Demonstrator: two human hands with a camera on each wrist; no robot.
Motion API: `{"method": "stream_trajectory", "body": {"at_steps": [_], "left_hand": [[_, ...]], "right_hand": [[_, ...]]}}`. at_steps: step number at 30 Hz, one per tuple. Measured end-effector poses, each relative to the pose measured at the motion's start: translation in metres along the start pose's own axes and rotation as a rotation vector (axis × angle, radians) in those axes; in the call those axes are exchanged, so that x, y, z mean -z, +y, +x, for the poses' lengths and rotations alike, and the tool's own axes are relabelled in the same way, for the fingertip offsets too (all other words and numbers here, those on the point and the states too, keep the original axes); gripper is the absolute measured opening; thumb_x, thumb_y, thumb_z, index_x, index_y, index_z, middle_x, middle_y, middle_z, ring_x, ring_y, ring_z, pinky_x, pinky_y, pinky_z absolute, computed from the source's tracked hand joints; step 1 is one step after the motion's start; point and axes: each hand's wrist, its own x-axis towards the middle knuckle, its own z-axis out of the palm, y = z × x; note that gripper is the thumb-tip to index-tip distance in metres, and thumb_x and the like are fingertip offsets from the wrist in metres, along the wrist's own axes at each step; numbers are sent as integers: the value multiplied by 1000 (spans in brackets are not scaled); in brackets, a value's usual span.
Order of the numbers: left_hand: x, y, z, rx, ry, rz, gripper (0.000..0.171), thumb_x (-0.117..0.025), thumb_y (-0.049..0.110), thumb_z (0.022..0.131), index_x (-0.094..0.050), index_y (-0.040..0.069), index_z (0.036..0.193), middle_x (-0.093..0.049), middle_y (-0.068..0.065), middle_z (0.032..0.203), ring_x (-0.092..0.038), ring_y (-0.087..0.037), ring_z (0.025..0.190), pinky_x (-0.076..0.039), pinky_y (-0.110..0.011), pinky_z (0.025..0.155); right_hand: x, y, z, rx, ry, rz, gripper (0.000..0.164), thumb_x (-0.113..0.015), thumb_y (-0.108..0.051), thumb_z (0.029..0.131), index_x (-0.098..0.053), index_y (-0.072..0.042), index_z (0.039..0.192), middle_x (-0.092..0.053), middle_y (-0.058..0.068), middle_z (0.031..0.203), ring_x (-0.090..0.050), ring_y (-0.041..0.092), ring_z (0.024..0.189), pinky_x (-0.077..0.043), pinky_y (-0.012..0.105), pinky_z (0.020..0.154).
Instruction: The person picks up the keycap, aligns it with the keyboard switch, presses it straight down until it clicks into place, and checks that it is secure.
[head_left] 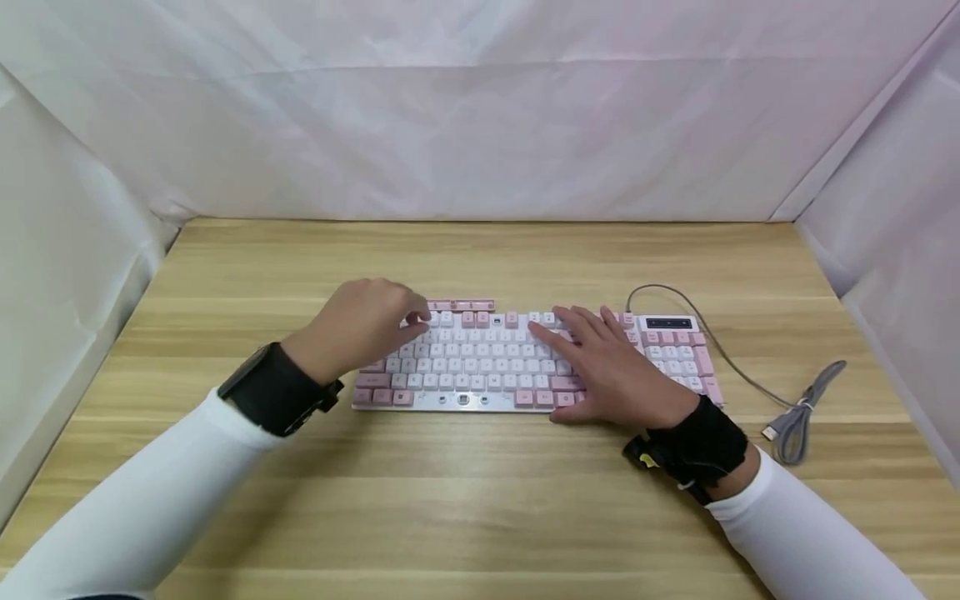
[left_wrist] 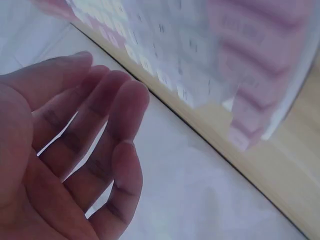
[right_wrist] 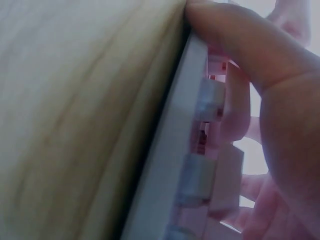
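Observation:
A pink and white keyboard (head_left: 480,365) lies flat on the wooden table. My left hand (head_left: 375,325) is over its upper left corner, palm turned inward. In the left wrist view its bent fingers (left_wrist: 127,110) hold nothing, and the keys appear beyond them. Across the right part of the keyboard, my right hand (head_left: 607,367) rests with fingers spread, covering some keys. Its thumb (right_wrist: 225,25) is at the near edge in the right wrist view. A narrow pink strip (head_left: 461,305) shows along the keyboard's back edge, partly behind the left fingers.
From the keyboard's back edge a grey cable (head_left: 712,342) curves right to a tied bundle (head_left: 802,425) with a USB plug (head_left: 771,432). The wooden table (head_left: 480,492) has white cloth (head_left: 480,133) at its back and sides.

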Motion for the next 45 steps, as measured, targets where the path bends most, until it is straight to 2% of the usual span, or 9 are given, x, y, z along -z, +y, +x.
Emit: {"method": "stream_trajectory", "body": {"at_steps": [4, 9, 16, 23, 30, 37, 45], "left_hand": [[-1, -6, 21, 33, -29, 2, 13, -74, 16, 90, -79, 13, 102, -77, -3, 96, -70, -17, 78, -57, -34, 70], [-6, -18, 39, 54, -54, -9, 13, -76, 15, 89, -78, 12, 102, -76, -3, 92, -70, -18, 81, -58, -37, 74], [-7, -31, 59, 80, -161, -19, 19, -75, 17, 90, -76, 10, 107, -74, -4, 94, -67, -21, 86, -55, -41, 80], [-10, -33, 68, 65, -256, -52, 21, -75, 24, 90, -76, 13, 108, -72, -3, 97, -64, -20, 88, -54, -39, 83], [-18, -34, 74, 34, -247, -45, 12, -75, 22, 89, -78, 15, 98, -73, -3, 94, -64, -20, 85, -55, -39, 81], [-21, -36, 77, 47, -236, -10, 7, -75, 22, 89, -76, 17, 94, -72, -2, 91, -64, -19, 83, -55, -39, 78], [-18, -35, 75, 50, -244, -12, 11, -74, 24, 90, -76, 16, 97, -72, -1, 93, -65, -19, 84, -55, -40, 78]], "right_hand": [[-1, 0, -1, -6, 1, 0, 114, -82, -62, 72, -22, -24, 160, -24, 17, 163, -20, 36, 152, -11, 65, 120], [-4, -2, 0, -5, -3, 8, 114, -82, -63, 71, -22, -25, 160, -25, 17, 163, -21, 36, 152, -10, 65, 121], [-2, -3, 3, -4, -2, -10, 115, -81, -64, 71, -22, -25, 160, -25, 16, 163, -21, 36, 151, -10, 65, 121], [-3, -4, 4, -3, -7, -25, 116, -82, -65, 70, -21, -25, 161, -26, 16, 163, -23, 37, 151, -12, 65, 120], [-3, -3, 6, -6, 4, -28, 116, -82, -65, 70, -23, -24, 160, -26, 16, 163, -24, 37, 151, -13, 65, 120], [-3, -4, 8, -6, 0, -34, 116, -82, -65, 70, -22, -25, 160, -25, 16, 164, -23, 37, 151, -13, 65, 120], [-1, -5, 7, -9, -13, -20, 114, -82, -64, 70, -24, -24, 160, -24, 16, 164, -22, 38, 151, -12, 65, 120]]}}
